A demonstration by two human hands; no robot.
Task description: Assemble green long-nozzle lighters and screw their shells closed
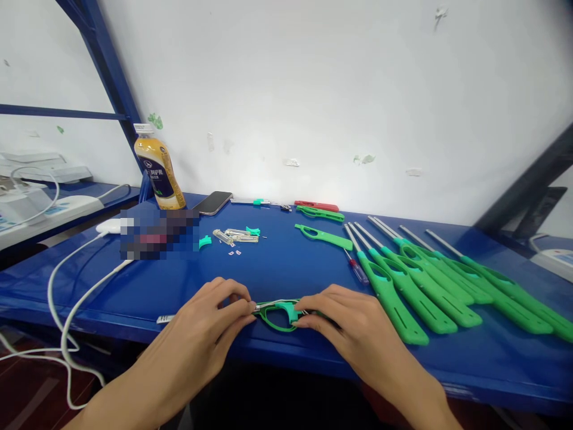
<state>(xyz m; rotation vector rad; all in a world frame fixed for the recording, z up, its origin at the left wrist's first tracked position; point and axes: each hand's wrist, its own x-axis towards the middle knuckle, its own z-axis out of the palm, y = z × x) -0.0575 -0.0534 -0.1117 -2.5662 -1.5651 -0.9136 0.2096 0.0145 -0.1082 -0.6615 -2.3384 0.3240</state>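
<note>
Near the front edge of the table, both my hands are closed on a partly assembled green gas lighter (271, 326), its trigger loop showing between them. My left hand (215, 319) pinches the nozzle side of the loop, and a slotted metal tube end (165, 319) sticks out to its left. Thumb and fingers of my right hand (351, 319) grip beside the teal trigger (289, 311), touching it. A thin wire runs over the loop. My right fingers hide most of the handle.
Several long green lighters (396, 304) lie at right, beside a screwdriver (357, 269). Green half shell (329, 237), red shell (317, 206), clear fuel tanks (237, 236) and a phone (215, 203) lie behind. A bottle (159, 170) and white cables (67, 298) are at left.
</note>
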